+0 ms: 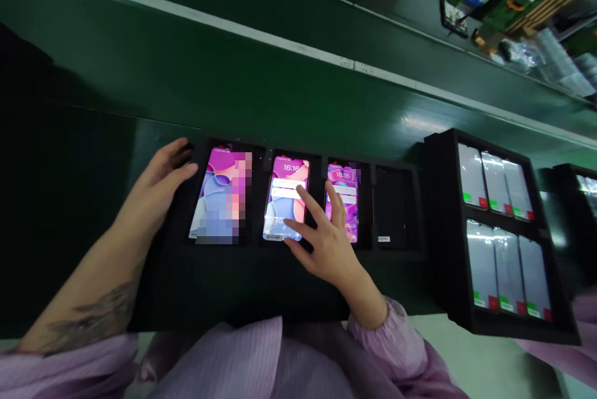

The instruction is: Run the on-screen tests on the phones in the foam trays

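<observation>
A black tray (219,268) in front of me holds a row of phones. Three are lit: the left phone (219,200), the middle phone (285,197) showing 16:16, and a third phone (347,191). A dark phone (392,209) lies at the tray's right end. My left hand (156,191) rests open on the tray's left edge, fingers flat beside the left phone. My right hand (324,234) is open with fingers spread, touching the middle phone's screen and partly covering the third phone.
To the right stands a black tray (441,225) with two rows of film-covered phones bearing green and red tabs. A green conveyor belt (261,82) runs behind the trays. Boxes and clutter lie at the far top right. Another person's purple sleeve (585,312) shows at the right edge.
</observation>
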Tool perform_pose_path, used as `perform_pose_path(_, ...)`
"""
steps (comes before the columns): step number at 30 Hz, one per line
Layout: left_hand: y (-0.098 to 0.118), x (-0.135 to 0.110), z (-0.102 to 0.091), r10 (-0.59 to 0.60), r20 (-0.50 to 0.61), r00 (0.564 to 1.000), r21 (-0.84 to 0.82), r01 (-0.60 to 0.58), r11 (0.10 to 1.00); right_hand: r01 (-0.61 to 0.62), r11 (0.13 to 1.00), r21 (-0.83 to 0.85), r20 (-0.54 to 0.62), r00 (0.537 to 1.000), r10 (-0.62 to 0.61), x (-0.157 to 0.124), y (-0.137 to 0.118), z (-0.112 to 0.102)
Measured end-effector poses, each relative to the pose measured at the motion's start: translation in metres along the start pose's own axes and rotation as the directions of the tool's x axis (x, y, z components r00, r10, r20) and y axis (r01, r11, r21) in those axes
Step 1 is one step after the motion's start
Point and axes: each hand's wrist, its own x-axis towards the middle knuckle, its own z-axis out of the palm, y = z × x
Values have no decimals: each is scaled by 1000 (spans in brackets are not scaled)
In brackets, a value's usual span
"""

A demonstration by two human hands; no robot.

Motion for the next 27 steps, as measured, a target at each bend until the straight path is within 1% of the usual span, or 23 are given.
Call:
perform_pose_path(1, 0, -2, 0, 4, -16, 1000, -19, -4, 1000, -58, 998, -14, 6, 998, 58, 1, 2, 1)
perform_pose_path(2, -1, -5, 0, 5, -30, 1000, -33, -6, 999, -121, 992, -29, -18, 993, 120, 0, 6, 1)
perform_pose_path(4, -4, -13, -4, -7, -46, 999, -62, 4, 998, -200, 979, -43, -125, 973, 193, -8, 19, -8)
perform_pose_path(6, -4, -19, -7, -23, -58, 998, -87, 17, 996, -187, 982, -41, -233, 957, 173, -22, 33, -19)
perform_pose_path(7, -3, -21, -7, -30, -69, 997, -90, 24, 996, -176, 983, -44, -262, 952, 158, -28, 39, -25)
perform_pose_path(9, -2, -22, -7, -60, -101, 993, -77, 52, 996, -191, 980, -56, -258, 951, 171, -38, 49, -30)
perform_pose_path(11, -1, -20, -6, -87, -125, 988, -40, 83, 996, -268, 959, -88, -240, 940, 241, -44, 56, -30)
perform_pose_path(12, -2, -19, -6, -94, -133, 987, -24, 92, 995, -312, 944, -109, -249, 928, 278, -45, 59, -29)
perform_pose_path(13, -5, -18, -7, -90, -130, 987, -12, 89, 996, -351, 927, -130, -278, 911, 305, -47, 62, -29)
perform_pose_path(15, -12, -16, -12, -55, -103, 993, -9, 54, 999, -408, 900, -156, -374, 867, 328, -53, 69, -32)
perform_pose_path(17, -19, -15, -18, -32, -56, 998, -62, 29, 998, -440, 882, -166, -462, 825, 325, -62, 77, -38)
perform_pose_path(18, -22, -14, -20, -29, -35, 999, -97, 26, 995, -453, 876, -166, -487, 810, 327, -68, 80, -41)
perform_pose_path(20, -24, -12, -21, -33, -11, 999, -141, 31, 989, -478, 863, -162, -502, 793, 345, -77, 87, -44)
perform_pose_path(22, -23, -10, -18, -28, -18, 999, -134, 25, 991, -509, 845, -165, -506, 779, 370, -82, 94, -43)
perform_pose_path(25, -19, -8, -14, -33, -38, 999, -99, 29, 995, -554, 811, -186, -537, 749, 389, -79, 99, -37)
perform_pose_path(27, -19, -8, -14, -45, -16, 999, -98, 43, 994, -538, 823, -182, -556, 747, 365, -71, 92, -34)
